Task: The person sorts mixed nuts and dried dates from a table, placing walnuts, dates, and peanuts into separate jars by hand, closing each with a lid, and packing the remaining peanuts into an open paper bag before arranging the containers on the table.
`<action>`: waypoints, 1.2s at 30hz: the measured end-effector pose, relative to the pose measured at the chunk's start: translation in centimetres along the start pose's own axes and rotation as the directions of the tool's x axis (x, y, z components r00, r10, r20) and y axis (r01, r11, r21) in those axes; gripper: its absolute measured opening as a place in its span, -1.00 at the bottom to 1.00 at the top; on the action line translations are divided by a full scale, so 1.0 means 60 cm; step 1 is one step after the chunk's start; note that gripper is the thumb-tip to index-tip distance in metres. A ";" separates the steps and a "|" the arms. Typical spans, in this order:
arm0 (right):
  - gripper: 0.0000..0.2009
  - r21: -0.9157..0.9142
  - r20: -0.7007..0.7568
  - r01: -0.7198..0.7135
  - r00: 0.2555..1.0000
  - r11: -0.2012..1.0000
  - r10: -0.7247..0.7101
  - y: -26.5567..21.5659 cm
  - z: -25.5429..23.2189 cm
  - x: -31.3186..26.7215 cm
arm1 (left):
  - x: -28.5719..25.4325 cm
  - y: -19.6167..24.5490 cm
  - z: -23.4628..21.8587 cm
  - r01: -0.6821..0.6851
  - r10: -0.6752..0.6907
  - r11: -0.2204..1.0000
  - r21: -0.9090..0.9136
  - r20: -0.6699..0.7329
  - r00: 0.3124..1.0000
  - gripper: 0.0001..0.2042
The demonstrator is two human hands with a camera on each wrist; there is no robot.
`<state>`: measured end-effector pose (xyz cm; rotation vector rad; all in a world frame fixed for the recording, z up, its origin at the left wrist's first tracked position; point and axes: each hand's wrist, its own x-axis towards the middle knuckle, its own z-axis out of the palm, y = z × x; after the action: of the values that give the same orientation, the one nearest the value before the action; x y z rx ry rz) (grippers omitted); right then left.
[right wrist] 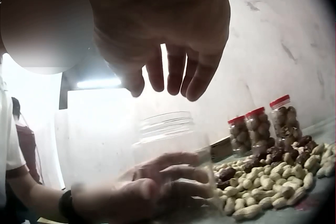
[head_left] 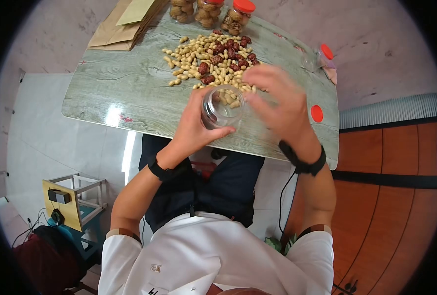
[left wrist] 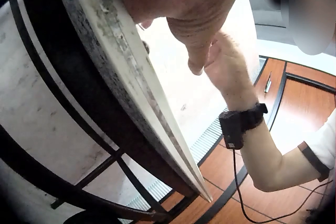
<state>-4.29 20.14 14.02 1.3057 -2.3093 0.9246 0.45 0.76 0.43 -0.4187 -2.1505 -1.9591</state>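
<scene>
A clear, lidless jar (head_left: pixel 213 117) is gripped around its side by the left hand (head_left: pixel 191 123), near the table's front edge. Peanuts show through its mouth; whether they lie inside or behind, I cannot tell. Beside the mouth is the blurred right hand (head_left: pixel 282 105), fingers apart and nothing visible in them. The right wrist view has this right hand (right wrist: pixel 163 24) above the jar (right wrist: pixel 165 129), fingers pointing down, and the left hand (right wrist: pixel 118 198) around the jar. Past the jar lie loose peanuts (head_left: pixel 189 51) with red dates (head_left: pixel 207 79) among them.
Three red-lidded jars of walnuts (head_left: pixel 235 22) stand at the back, with brown paper bags (head_left: pixel 115 34) to their left. A loose red lid (head_left: pixel 316 113) lies on the table (head_left: pixel 115 88) at the right. Another red-topped container (head_left: pixel 325 54) is at the right edge.
</scene>
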 end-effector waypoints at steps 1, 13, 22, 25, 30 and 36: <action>-0.68 -0.062 -0.014 -0.107 0.994 0.992 0.106 0.039 -0.004 0.000 | 0.000 -0.002 0.002 -0.035 0.036 0.999 0.013 -0.015 0.999 -0.08; -0.58 -0.472 0.258 -0.448 0.753 0.759 0.605 0.294 0.044 0.028 | 0.001 0.001 -0.004 -0.095 0.095 0.990 0.106 0.001 0.995 -0.08; -0.68 -0.585 0.309 -0.268 0.799 0.765 0.516 0.301 0.045 0.037 | 0.001 -0.005 -0.002 -0.098 0.098 0.991 0.086 0.001 0.995 -0.08; -0.72 -0.551 0.278 -0.292 0.819 0.782 0.502 0.307 0.045 0.035 | 0.002 -0.004 -0.002 -0.098 0.099 0.991 0.086 -0.004 0.995 -0.08; -0.66 -0.411 0.195 -0.458 0.800 0.788 0.567 0.313 0.035 0.026 | 0.000 -0.005 0.000 -0.084 0.085 0.994 0.063 -0.014 0.996 -0.08; -0.72 0.374 0.142 -0.523 0.848 0.766 0.510 0.171 -0.005 0.044 | -0.001 0.002 -0.005 -0.092 0.095 0.987 0.135 -0.019 0.995 -0.06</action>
<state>-14.41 22.44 11.92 0.7956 -2.6579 1.6387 0.54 0.47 0.53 -0.4595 -2.1887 -1.7487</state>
